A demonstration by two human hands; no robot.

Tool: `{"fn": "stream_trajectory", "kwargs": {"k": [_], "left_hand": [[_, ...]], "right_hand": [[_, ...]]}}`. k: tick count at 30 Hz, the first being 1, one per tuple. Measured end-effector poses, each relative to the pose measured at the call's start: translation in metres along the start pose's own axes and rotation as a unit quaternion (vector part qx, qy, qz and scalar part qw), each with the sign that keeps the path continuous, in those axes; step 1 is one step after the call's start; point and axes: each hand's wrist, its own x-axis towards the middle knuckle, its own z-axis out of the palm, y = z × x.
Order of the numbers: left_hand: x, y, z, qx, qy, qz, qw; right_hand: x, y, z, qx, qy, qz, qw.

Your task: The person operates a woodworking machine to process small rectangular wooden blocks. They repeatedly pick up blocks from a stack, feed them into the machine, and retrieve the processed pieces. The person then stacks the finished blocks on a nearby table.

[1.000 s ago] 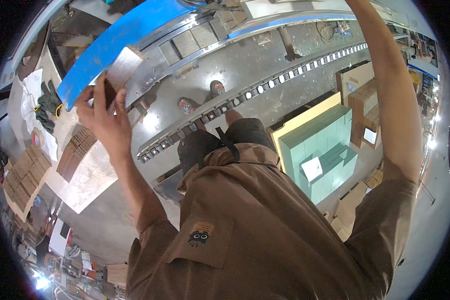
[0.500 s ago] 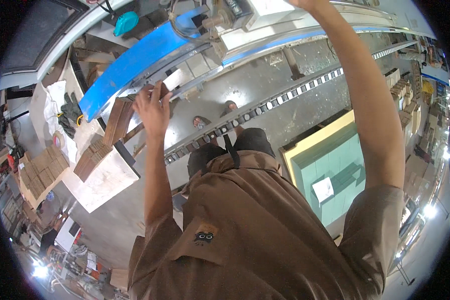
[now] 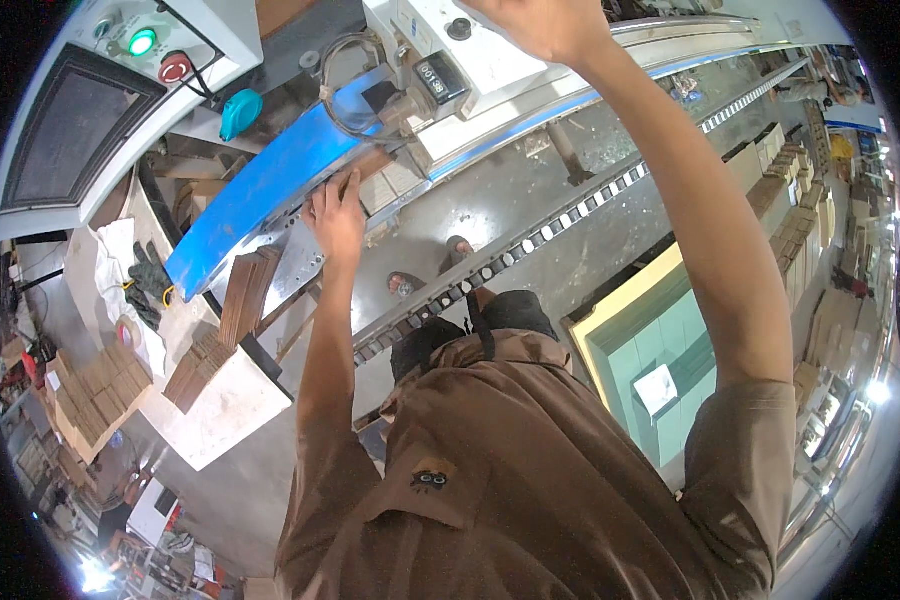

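While your left hand [image 3: 338, 222] is at the metal machine bed [image 3: 296, 257], below the curved blue guard [image 3: 270, 195], its fingers are part-bent and slightly parted, the tips at the near end of a flat brown piece [image 3: 374, 163]. Whether they grip that piece or merely press against it cannot be told. The piece lies along the guard's lower side. Your right hand [image 3: 550, 30] is raised in front of the white control box [image 3: 497, 75]; its fingers meet the upper edge of view, so its opening and any hold cannot be determined. To your left, brown strips [image 3: 248, 292] stand near a second brown stack [image 3: 198, 370] on the white-topped table [image 3: 220, 425]. To your right, a pale green stack [image 3: 675, 345] bears a white paper [image 3: 656, 390]
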Motion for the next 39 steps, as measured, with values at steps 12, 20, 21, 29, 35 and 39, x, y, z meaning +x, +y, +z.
{"fn": "stream_trajectory", "kwargs": {"k": [12,20,21,29,35,39], "left_hand": [[0.012,0.011,-0.005,-0.006,-0.075,0.041,0.996],[0.026,0.038,0.026,0.054,-0.039,0.040,0.997],[0.030,0.045,0.023,-0.006,-0.024,0.018,1.000],[0.018,0.041,0.027,-0.010,0.099,-0.100,0.990],[-0.075,-0.005,-0.084,-0.095,0.127,-0.116,0.981],[-0.121,-0.038,-0.165,-0.015,0.077,-0.159,0.984]], "right_hand": [[0.001,-0.011,-0.016,0.012,-0.067,0.044,0.997],[-0.009,0.002,0.000,0.048,-0.018,0.048,0.998],[-0.008,0.002,0.003,0.048,-0.018,0.047,0.998],[-0.016,-0.004,-0.019,0.121,0.042,0.103,0.986],[-0.010,0.004,0.017,0.083,0.122,0.113,0.982],[-0.020,0.014,0.022,0.079,0.164,0.063,0.981]]}}
